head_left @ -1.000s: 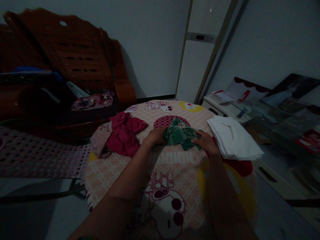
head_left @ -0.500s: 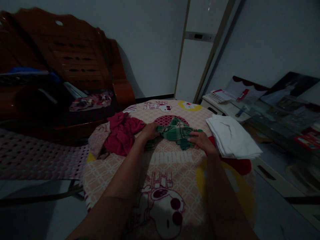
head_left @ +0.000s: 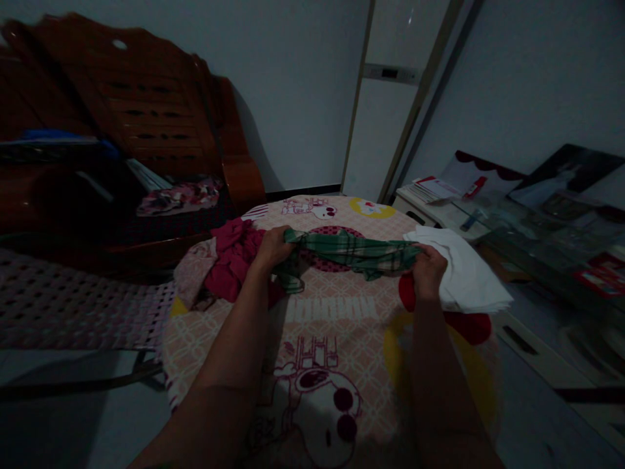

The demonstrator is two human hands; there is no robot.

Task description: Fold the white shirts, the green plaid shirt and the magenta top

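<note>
Green plaid cloth (head_left: 349, 249): stretched over counter (head_left: 354, 332), toward 12 o'clock.
Left hand (head_left: 273, 249): fingers gripping 9 o'clock end.
Right hand (head_left: 430, 269): fingers gripping 3 o'clock end.
Tension: best applied evenly, ends level.

Round table (head_left: 195, 332), covered by a patterned pink tablecloth (head_left: 375, 371). Resting on it: crumpled crimson fabric (head_left: 232, 264) against pale pink fabric (head_left: 194, 268), left; folded white fabric (head_left: 471, 273), right.

The green checked fabric (head_left: 349, 251) at centre and magenta fabric (head_left: 229, 264) left of centre are matt, wrinkled cloth, the bench (head_left: 151, 104) at upper left glossy wood, and the shelf (head_left: 530, 234) at right shiny glass.
</note>
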